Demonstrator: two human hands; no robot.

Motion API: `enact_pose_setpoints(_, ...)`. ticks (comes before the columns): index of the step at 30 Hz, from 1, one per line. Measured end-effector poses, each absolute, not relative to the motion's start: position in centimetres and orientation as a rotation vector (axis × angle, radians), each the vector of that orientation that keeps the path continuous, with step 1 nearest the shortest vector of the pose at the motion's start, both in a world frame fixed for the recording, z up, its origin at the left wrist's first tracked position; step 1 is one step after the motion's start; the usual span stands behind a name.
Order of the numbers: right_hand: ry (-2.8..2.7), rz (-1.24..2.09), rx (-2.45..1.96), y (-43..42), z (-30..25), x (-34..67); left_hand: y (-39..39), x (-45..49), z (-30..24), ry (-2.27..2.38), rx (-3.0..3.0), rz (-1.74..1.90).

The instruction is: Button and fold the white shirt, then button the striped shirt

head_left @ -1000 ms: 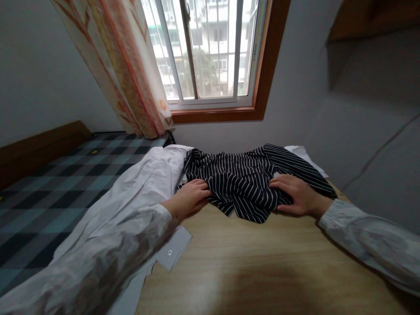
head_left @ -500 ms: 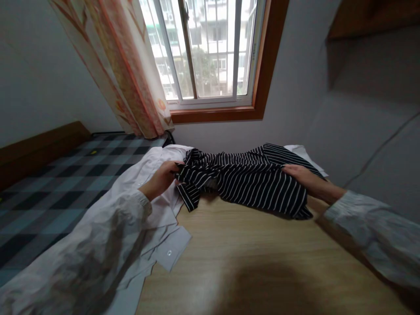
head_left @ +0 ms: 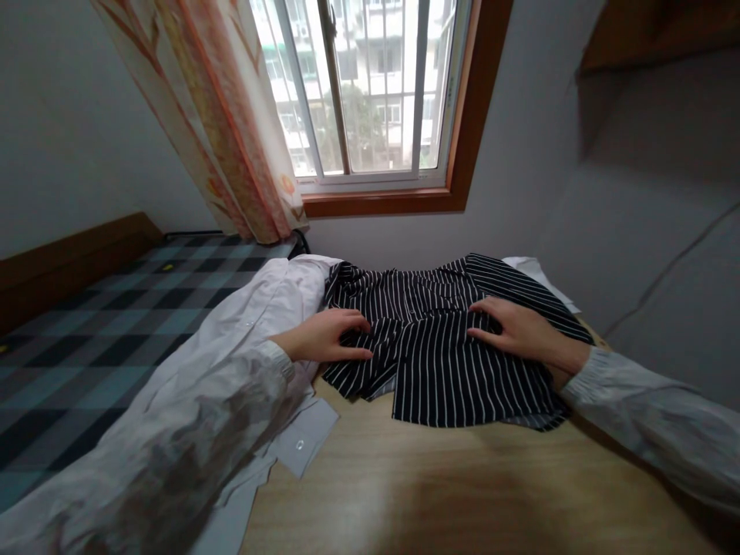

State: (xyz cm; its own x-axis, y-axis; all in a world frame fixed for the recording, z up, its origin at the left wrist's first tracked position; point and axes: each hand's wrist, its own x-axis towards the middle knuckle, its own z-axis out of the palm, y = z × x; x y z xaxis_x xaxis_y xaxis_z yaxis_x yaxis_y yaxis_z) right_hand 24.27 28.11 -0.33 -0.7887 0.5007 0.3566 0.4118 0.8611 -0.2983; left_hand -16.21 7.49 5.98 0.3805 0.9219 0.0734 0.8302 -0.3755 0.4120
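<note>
A black shirt with white stripes [head_left: 456,378] lies spread on the wooden table [head_left: 370,478], its lower edge toward me and some creases at its left part. My left hand [head_left: 329,335] is over the shirt's left side, thumb and fingers apart, with nothing in its grasp. Over the right half, my right hand [head_left: 514,327] rests on or just above the fabric, its thumb and fingers also apart. Whether either hand presses on the cloth I cannot tell. Beside my left arm lies a white shirt [head_left: 260,301] with a buttoned cuff [head_left: 304,439] on the table.
To the left stands a bed with a checked cover [head_left: 132,308]. Behind the table are a wall, a window [head_left: 375,100] and a patterned curtain [head_left: 213,116]. Another white cloth [head_left: 535,270] shows behind the striped shirt at right. A wooden shelf [head_left: 664,35] hangs at upper right.
Both hands have let go of the striped shirt. Its near part, held up and bunched before, now lies flatter and closer to me. My left hand has moved right, over the fabric.
</note>
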Motion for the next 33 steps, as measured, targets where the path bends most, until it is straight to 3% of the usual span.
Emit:
enact_pose_setpoints(5,-2.858,0.512,-0.556,26.7,0.4,23.7,8.3,-16.0,4.0,1.318,2.329,0.285)
enact_pose_setpoints(11,-2.909,1.161,-0.643,27.9,2.1,24.1,8.3,-16.5,5.7,1.209,1.925,0.114)
enact_pose_setpoints(13,-2.778,0.950,-0.741,30.0,2.4,24.2,9.1,-16.9,6.3,1.366,1.931,0.201)
enact_pose_setpoints(17,-2.430,0.115,-0.985,36.1,1.5,24.5,11.6,-19.0,6.5,2.014,2.088,0.601)
enact_pose_setpoints(19,-2.276,-0.036,-1.248,38.9,0.4,24.9,12.6,-20.5,6.2,2.432,1.980,0.651)
enact_pose_setpoints(23,-2.181,0.227,-1.630,42.2,-1.9,25.6,13.7,-22.8,5.1,2.694,1.728,0.481)
enact_pose_setpoints(27,-2.225,0.403,-1.551,43.2,-2.5,25.7,14.5,-23.4,4.6,2.641,1.684,0.428)
enact_pose_setpoints(33,-1.913,0.364,-1.453,43.5,-0.1,27.4,14.9,-25.0,7.1,2.268,1.181,1.267)
